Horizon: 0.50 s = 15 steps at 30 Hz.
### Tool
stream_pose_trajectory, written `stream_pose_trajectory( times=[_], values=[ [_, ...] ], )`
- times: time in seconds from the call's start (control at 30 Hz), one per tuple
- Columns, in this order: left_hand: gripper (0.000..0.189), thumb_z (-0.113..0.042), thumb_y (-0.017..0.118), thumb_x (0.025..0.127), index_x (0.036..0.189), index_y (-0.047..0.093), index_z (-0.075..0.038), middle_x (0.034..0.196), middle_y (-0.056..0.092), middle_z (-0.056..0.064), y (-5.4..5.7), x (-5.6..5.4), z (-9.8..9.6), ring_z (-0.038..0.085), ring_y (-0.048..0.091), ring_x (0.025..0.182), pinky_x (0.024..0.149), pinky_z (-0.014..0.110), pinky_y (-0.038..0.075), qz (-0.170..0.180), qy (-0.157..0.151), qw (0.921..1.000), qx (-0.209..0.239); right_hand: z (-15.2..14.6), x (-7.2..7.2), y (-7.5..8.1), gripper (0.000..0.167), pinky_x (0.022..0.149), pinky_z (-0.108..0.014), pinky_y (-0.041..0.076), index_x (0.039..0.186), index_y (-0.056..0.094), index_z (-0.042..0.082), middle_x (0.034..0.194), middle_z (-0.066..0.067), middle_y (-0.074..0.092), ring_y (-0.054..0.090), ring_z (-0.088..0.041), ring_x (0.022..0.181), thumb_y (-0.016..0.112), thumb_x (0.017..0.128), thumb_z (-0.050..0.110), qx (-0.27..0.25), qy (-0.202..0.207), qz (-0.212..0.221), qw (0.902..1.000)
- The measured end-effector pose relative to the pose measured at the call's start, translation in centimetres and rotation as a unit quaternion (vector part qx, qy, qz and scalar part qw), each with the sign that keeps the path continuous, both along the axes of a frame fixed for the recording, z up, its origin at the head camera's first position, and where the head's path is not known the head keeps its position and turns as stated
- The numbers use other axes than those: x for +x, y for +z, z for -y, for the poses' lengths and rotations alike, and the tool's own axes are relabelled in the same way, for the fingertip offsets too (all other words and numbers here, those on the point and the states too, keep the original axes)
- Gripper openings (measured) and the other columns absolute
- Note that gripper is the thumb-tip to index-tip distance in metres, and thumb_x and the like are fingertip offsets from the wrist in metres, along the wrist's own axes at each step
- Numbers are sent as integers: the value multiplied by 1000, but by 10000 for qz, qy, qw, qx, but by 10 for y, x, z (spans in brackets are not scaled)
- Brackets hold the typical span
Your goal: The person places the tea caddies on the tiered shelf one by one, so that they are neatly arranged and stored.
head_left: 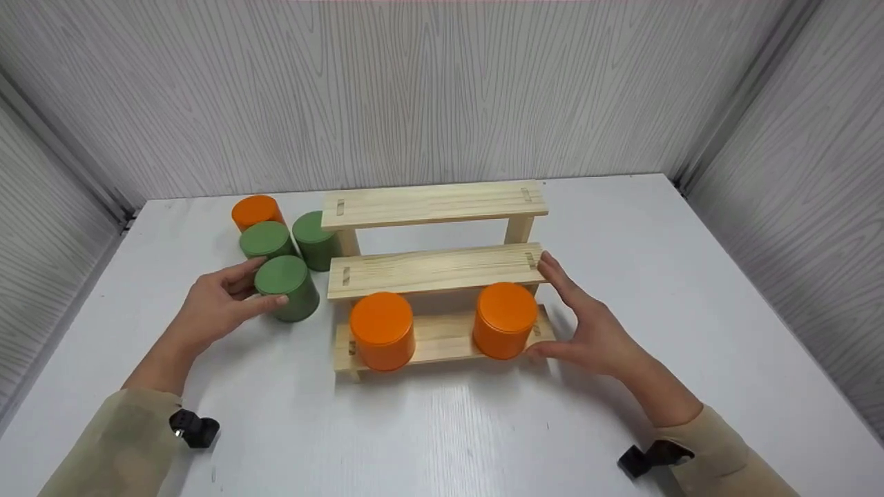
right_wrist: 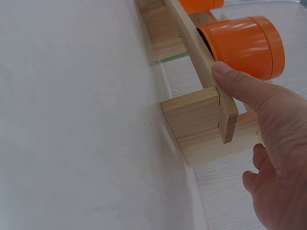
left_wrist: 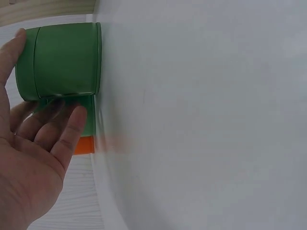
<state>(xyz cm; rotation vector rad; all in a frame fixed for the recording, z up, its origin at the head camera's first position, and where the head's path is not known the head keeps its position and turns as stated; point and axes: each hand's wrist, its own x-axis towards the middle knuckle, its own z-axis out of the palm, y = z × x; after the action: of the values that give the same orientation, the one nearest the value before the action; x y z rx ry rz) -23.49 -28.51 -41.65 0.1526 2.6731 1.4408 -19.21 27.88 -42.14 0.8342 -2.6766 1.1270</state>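
Observation:
My left hand [head_left: 219, 304] holds the nearest green canister [head_left: 290, 290] between thumb and fingers; it stands upright on the table. In the left wrist view, the thumb touches the lid end of this canister [left_wrist: 64, 60], and the fingers pass between it and the one behind. My right hand [head_left: 594, 335] is spread at the right end of a three-step wooden rack [head_left: 431, 269]. Its fingertips touch the middle shelf's end. In the right wrist view, the thumb rests on the bottom shelf's front edge [right_wrist: 196, 55], beside an orange canister [right_wrist: 249, 48].
Two more green canisters [head_left: 266, 238] and an orange one [head_left: 255, 210] stand left of the rack, close together. The bottom shelf bears two orange canisters, one at its left [head_left: 382, 331], one at its right [head_left: 505, 321]. A grey wood-grain wall [head_left: 428, 90] closes the back.

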Motion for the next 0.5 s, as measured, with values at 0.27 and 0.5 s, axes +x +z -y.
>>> stream_pose_trajectory(
  times=[0.27,0.5],
  values=[
    [96,-42,86,92,166,36,-10,159,49,21,0,0,-2,39,52,143,91,8,51,-10,4,10000,53,1,1,1,125,126,-57,30,172,22,30,177,10,15,22,-18,161,100,74,37,-23,-32,83,10000],
    [92,-42,86,91,165,40,-12,155,54,19,-1,0,-3,35,56,139,88,9,53,-25,63,9999,90,0,1,0,124,126,-56,30,171,23,28,177,8,16,21,-18,161,100,74,36,-49,12,10,10000]
  ],
)
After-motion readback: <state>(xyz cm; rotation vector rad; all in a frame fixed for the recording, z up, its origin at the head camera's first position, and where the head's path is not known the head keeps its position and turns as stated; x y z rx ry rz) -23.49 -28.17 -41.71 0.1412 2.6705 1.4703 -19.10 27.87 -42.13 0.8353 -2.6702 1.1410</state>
